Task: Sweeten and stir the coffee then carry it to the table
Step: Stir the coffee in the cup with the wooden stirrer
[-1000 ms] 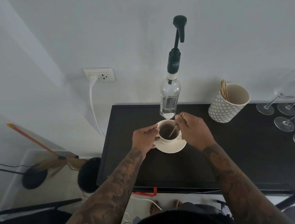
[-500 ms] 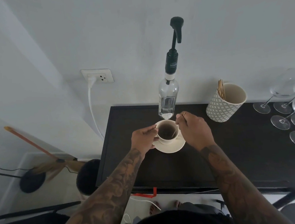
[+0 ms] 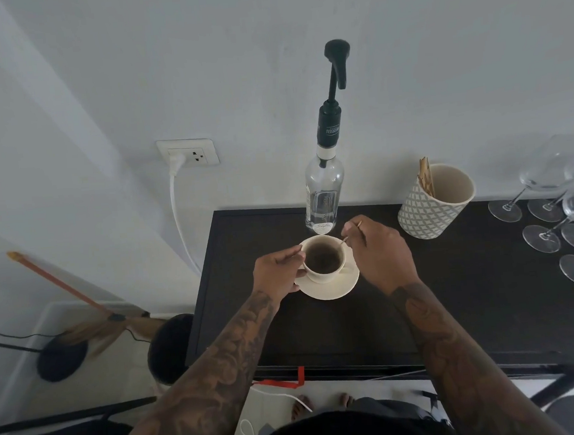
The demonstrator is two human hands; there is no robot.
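A cream cup of dark coffee stands on a cream saucer on the black counter. My left hand grips the cup's left side, fingers at the rim. My right hand pinches a thin spoon whose lower end reaches the cup's right rim. A clear syrup bottle with a tall black pump stands just behind the cup, against the wall.
A patterned white holder with wooden sticks stands at the right of the bottle. Several wine glasses crowd the counter's right end. A wall socket with a white cable is at the left; a broom leans below.
The spoon has moved from the middle of the coffee to the cup's right rim. My left hand stays on the cup. The camera has shifted slightly.
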